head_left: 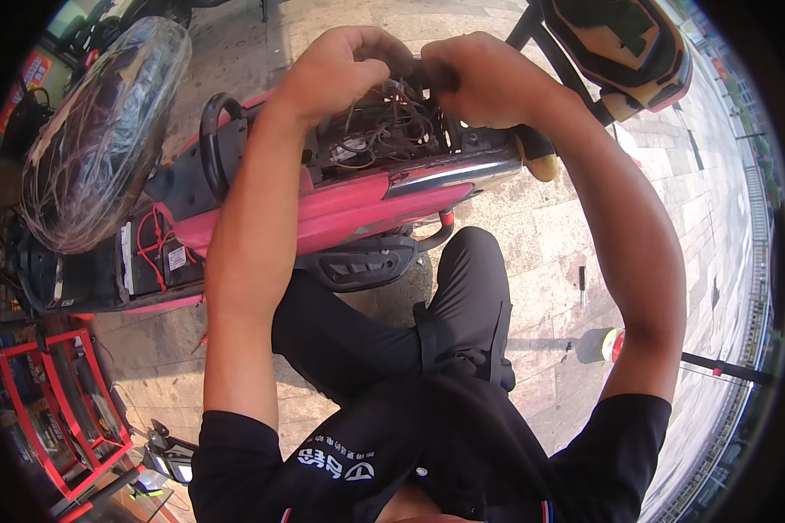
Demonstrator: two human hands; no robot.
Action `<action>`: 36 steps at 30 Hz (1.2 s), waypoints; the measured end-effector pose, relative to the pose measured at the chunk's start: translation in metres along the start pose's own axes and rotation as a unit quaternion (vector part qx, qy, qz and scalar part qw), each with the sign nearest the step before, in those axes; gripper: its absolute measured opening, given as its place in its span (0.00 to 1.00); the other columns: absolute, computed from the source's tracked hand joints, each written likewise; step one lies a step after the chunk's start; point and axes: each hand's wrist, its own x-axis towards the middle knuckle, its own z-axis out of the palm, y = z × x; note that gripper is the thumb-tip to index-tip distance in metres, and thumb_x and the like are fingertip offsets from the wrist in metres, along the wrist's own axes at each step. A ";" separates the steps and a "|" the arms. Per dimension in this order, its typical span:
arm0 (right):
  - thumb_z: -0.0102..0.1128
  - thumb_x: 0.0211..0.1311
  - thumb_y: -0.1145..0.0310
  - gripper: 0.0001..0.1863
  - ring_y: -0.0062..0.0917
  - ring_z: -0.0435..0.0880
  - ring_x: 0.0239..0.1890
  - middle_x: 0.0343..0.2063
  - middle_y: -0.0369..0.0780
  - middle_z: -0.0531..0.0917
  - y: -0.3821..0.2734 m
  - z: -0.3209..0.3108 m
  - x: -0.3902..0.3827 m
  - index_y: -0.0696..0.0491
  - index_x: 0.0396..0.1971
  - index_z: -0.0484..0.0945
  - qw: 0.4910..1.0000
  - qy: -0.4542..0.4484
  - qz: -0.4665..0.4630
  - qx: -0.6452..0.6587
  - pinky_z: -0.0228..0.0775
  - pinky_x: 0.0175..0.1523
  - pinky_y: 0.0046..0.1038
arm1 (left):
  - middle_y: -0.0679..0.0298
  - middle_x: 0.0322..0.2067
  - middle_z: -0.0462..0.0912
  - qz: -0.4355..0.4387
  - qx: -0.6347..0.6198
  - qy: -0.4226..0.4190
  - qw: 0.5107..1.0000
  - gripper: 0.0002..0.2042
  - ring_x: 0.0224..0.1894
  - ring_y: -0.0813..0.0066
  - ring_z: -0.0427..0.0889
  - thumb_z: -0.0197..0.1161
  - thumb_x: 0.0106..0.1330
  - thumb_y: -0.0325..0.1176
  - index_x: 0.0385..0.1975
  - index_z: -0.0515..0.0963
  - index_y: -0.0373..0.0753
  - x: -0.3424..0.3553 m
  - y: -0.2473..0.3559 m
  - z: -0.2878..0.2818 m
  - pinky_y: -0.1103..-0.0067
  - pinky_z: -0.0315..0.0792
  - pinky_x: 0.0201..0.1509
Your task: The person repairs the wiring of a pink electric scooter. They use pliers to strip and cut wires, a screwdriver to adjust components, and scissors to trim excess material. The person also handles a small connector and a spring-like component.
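Note:
Both hands meet over the opened body of a pink-and-black electric scooter (323, 213), at its far side. My left hand (344, 74) is closed, with thumb and curled fingers drawn together. Close beside it, my right hand (484, 78) is also closed, its fingertips in shadow and turned toward the left. Whatever sits between the fingers is hidden. Just below the hands, a tangle of dark and coloured wires (384, 131) fills the exposed compartment. A black curved grab handle (214, 144) rises from the scooter left of my left forearm.
A long oval thing wrapped in clear film (105, 131) lies over the scooter's left end, near red cables (153, 248). A red metal rack (61, 410) stands at lower left. Upper right, a dark angular panel (615, 39) juts out. A whitish cylinder (595, 346) is near my right elbow.

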 end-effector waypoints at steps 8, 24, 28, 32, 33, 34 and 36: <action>0.60 0.47 0.73 0.10 0.42 0.83 0.37 0.29 0.47 0.84 0.008 0.007 -0.001 0.55 0.32 0.82 0.999 0.013 -0.003 0.037 0.75 0.43 0.37 | 0.63 0.35 0.84 -0.010 0.022 -0.098 0.995 0.10 0.35 0.80 0.81 0.62 0.62 0.28 0.42 0.79 0.31 0.000 -0.003 -0.009 0.84 0.73 0.38; 0.60 0.57 0.71 0.07 0.43 0.82 0.34 0.27 0.49 0.82 0.017 0.007 -0.012 0.58 0.32 0.81 0.999 0.029 -0.015 0.027 0.73 0.42 0.38 | 0.60 0.31 0.86 -0.048 -0.108 -0.079 0.990 0.10 0.25 0.88 0.75 0.58 0.67 0.34 0.39 0.79 0.33 -0.004 0.007 0.002 0.91 0.62 0.21; 0.60 0.57 0.69 0.08 0.43 0.81 0.32 0.26 0.49 0.81 0.019 0.006 -0.012 0.59 0.32 0.81 0.998 0.024 -0.020 0.051 0.72 0.40 0.38 | 0.61 0.31 0.86 -0.013 -0.083 -0.124 0.989 0.10 0.26 0.88 0.75 0.59 0.66 0.34 0.38 0.80 0.34 -0.003 0.008 -0.001 0.90 0.64 0.25; 0.60 0.57 0.69 0.08 0.43 0.81 0.32 0.26 0.49 0.81 0.021 0.009 -0.008 0.59 0.32 0.81 0.999 0.038 -0.012 0.029 0.72 0.41 0.38 | 0.62 0.30 0.86 -0.025 -0.100 -0.105 0.989 0.09 0.26 0.86 0.76 0.64 0.63 0.32 0.37 0.81 0.33 -0.004 0.006 -0.002 0.87 0.65 0.26; 0.60 0.57 0.69 0.08 0.43 0.81 0.33 0.26 0.49 0.81 0.021 0.010 -0.008 0.59 0.32 0.81 0.999 0.044 -0.016 0.026 0.72 0.41 0.38 | 0.61 0.30 0.86 -0.023 -0.110 -0.104 0.988 0.09 0.26 0.86 0.76 0.64 0.62 0.32 0.37 0.81 0.33 -0.004 0.006 -0.002 0.87 0.65 0.26; 0.60 0.56 0.69 0.08 0.44 0.81 0.33 0.26 0.49 0.81 0.021 0.010 -0.008 0.59 0.31 0.81 0.999 0.038 -0.004 0.015 0.72 0.41 0.38 | 0.61 0.30 0.86 -0.022 -0.120 -0.101 0.987 0.09 0.26 0.86 0.76 0.65 0.62 0.31 0.37 0.81 0.33 -0.005 0.005 -0.002 0.87 0.65 0.26; 0.60 0.56 0.69 0.09 0.43 0.82 0.37 0.30 0.49 0.83 0.021 0.007 -0.008 0.58 0.32 0.82 1.000 0.019 -0.004 0.021 0.74 0.44 0.38 | 0.61 0.30 0.86 -0.021 -0.142 -0.095 0.985 0.09 0.26 0.85 0.77 0.66 0.61 0.31 0.36 0.81 0.33 -0.006 0.006 -0.003 0.87 0.66 0.26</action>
